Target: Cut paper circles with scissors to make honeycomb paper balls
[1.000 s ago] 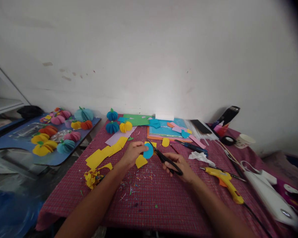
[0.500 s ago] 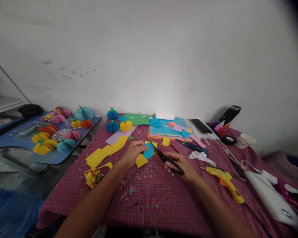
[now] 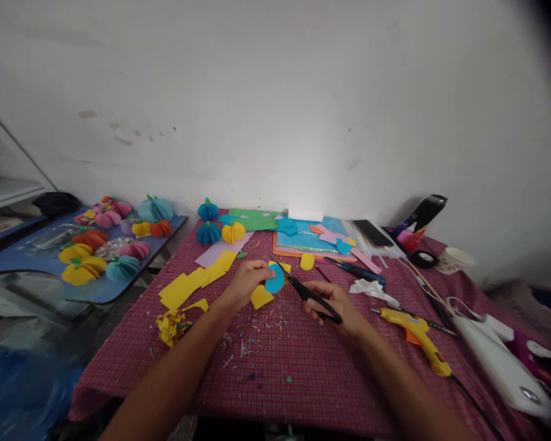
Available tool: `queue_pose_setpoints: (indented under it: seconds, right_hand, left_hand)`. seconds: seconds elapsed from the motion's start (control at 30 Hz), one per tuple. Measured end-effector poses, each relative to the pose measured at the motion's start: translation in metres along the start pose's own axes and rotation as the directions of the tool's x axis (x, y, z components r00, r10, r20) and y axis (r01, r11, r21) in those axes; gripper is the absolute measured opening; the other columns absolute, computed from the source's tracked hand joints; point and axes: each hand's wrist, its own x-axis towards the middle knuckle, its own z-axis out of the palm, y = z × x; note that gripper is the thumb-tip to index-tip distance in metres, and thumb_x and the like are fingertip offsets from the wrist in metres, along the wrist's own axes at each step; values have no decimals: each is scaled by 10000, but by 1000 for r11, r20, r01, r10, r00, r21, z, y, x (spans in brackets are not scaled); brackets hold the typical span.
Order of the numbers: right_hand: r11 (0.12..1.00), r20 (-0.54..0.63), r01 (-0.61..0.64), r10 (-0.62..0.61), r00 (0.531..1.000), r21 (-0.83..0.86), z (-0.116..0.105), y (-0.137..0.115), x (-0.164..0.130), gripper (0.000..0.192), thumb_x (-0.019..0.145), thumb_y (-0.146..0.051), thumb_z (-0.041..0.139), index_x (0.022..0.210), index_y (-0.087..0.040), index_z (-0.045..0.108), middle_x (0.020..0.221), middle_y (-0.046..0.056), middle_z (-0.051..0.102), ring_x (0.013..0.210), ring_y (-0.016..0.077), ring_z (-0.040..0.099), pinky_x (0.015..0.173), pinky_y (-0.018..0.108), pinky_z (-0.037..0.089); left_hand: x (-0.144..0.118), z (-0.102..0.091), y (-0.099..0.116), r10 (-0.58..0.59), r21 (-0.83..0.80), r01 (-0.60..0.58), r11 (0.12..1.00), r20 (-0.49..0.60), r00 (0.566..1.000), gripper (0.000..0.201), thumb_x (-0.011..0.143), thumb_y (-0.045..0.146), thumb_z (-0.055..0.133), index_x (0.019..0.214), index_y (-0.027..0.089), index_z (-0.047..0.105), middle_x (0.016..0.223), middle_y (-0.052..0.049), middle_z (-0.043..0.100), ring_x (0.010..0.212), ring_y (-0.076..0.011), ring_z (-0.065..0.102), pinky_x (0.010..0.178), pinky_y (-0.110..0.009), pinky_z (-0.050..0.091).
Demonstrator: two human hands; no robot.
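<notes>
Nearest you, tiny paper clippings (image 3: 250,346) litter the red checked tablecloth (image 3: 303,373) between your forearms. A crumpled heap of yellow scraps (image 3: 172,326) lies to the near left, and a yellow glue gun (image 3: 417,335) lies to the near right. Your right hand (image 3: 337,306) is closed through the handles of the black scissors (image 3: 305,289), whose blades point far-left and meet the blue paper circle (image 3: 274,280). Your left hand (image 3: 245,283) pinches that circle by its left edge, fingers closed on it, holding it just above the table's middle. A yellow cut piece (image 3: 260,297) sits just below the circle, and yellow paper squares (image 3: 190,283) spread to the left. Farther back lie a stack of coloured paper sheets (image 3: 303,236) and three paper pumpkins (image 3: 218,228). At the far right stand a black flask (image 3: 425,212) and a paper cup (image 3: 454,260).
</notes>
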Motion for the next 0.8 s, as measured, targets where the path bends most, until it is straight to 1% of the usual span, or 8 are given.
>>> queue_pose_setpoints:
  seconds: [0.17,0.33,0.47,0.53,0.8]
  right_hand:
    - [1000,4,-2,2,1000,-19,-2,1,1,400,800,-348,713,1144,-154,647,704,0,602,526,87,516,420,173,396]
    - [999,5,5,-5,1000,-39,-4,1,0,426,795,-366,724,1149,-149,634,710,4,601,534,88,517,418,171,389]
    - [1000,43,13,-14,999,26,-2,1,0,372,799,-363,712,1096,-149,642,749,20,614,562,96,532,439,180,399]
    - [998,58,15,-18,998,60,-2,1,0,361,809,-361,698,1097,-152,639,758,25,616,573,101,537,443,182,399]
    - [998,41,2,-4,999,61,-1,3,0,352,815,-348,695,1099,-149,636,755,23,609,574,100,540,439,174,398]
  left_hand:
    - [0,0,1,-19,-17,19,1000,3,1000,217,670,295,717,589,155,573,563,36,514,517,-88,456,531,-225,359]
    - [-2,0,5,-27,-19,27,999,10,1000,229,665,280,716,571,155,549,552,42,510,508,-83,461,513,-220,341]
    - [-3,0,7,-34,-16,34,999,16,999,219,662,270,712,568,157,550,540,40,517,503,-86,470,507,-220,337]
    - [-3,0,7,-35,-19,35,999,16,999,205,664,271,710,577,156,564,547,34,533,508,-90,482,508,-221,342]
    - [-2,0,3,-40,-37,41,998,25,999,202,679,267,707,588,160,563,552,30,548,502,-92,494,504,-219,352]
